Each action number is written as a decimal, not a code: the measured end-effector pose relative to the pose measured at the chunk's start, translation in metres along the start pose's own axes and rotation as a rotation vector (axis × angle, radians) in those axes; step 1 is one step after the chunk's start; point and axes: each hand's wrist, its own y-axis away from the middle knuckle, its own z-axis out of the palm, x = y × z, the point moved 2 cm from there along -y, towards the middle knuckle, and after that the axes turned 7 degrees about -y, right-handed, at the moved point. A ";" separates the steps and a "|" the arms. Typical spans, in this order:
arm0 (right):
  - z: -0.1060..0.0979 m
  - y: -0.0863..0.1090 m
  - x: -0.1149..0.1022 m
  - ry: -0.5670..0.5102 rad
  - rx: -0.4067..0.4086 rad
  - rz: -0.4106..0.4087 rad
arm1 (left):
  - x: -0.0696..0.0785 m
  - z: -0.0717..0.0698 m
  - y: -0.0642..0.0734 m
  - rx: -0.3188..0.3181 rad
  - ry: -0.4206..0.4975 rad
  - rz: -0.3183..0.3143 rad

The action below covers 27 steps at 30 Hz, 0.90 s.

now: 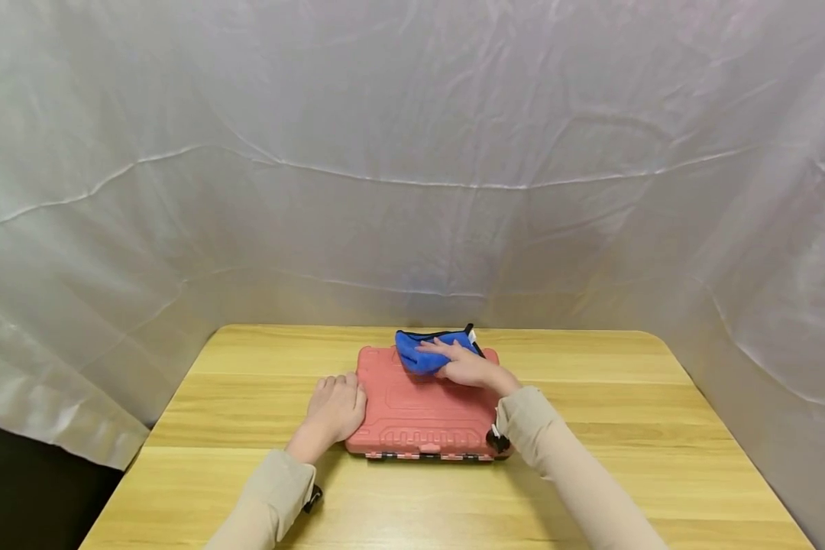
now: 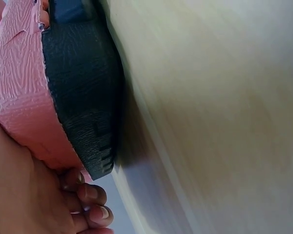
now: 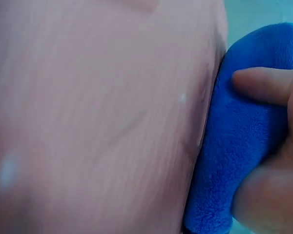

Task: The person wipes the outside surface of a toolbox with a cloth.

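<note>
A pinkish-red plastic case [image 1: 419, 409] with a black lower half lies closed on the wooden table, its latches along the near side. My left hand [image 1: 338, 405] holds the case at its left side. In the left wrist view, curled fingers [image 2: 90, 204] sit by the corner of the black base [image 2: 83, 83]. On the far part of the lid is a folded blue plush cloth [image 1: 419, 357] with black edging and a white tag. My right hand [image 1: 469, 368] presses on that cloth with extended fingers; the right wrist view shows the thumb [image 3: 263, 84] against it.
The light wooden table [image 1: 247, 397] extends to both sides of the case. A pale, wrinkled curtain [image 1: 412, 168] hangs behind the table and along its sides. A dark area [image 1: 34, 489] shows at the lower left, past the table's edge.
</note>
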 end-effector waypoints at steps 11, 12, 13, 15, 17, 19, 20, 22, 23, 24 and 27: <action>0.005 0.001 0.000 -0.470 0.159 0.207 | 0.002 0.000 0.000 -0.008 -0.017 -0.015; 0.006 0.001 -0.001 -0.513 0.166 0.198 | 0.002 0.000 0.000 -0.005 -0.022 -0.017; 0.007 0.000 -0.002 -0.543 0.172 0.195 | 0.002 0.000 0.000 -0.004 -0.026 -0.018; 0.009 0.000 -0.004 -0.592 0.180 0.193 | 0.002 0.001 0.000 -0.001 -0.035 -0.021; 0.012 0.000 -0.005 -0.633 0.181 0.204 | 0.002 0.001 0.000 -0.002 -0.043 -0.022; 0.015 0.001 -0.007 -0.657 0.185 0.202 | 0.002 0.001 0.000 -0.006 -0.053 -0.025; 0.016 0.002 -0.008 -0.668 0.186 0.204 | 0.002 0.001 0.000 -0.007 -0.059 -0.025; 0.018 0.004 -0.009 -0.675 0.194 0.220 | 0.002 0.000 0.000 -0.011 -0.069 -0.025; 0.019 0.005 -0.010 -0.663 0.201 0.227 | 0.002 0.000 0.000 -0.013 -0.074 -0.024; 0.020 0.006 -0.011 -0.648 0.202 0.232 | 0.002 0.000 0.000 -0.014 -0.079 -0.023; 0.022 0.010 -0.013 -0.594 0.214 0.260 | 0.003 0.000 0.000 -0.010 -0.086 -0.020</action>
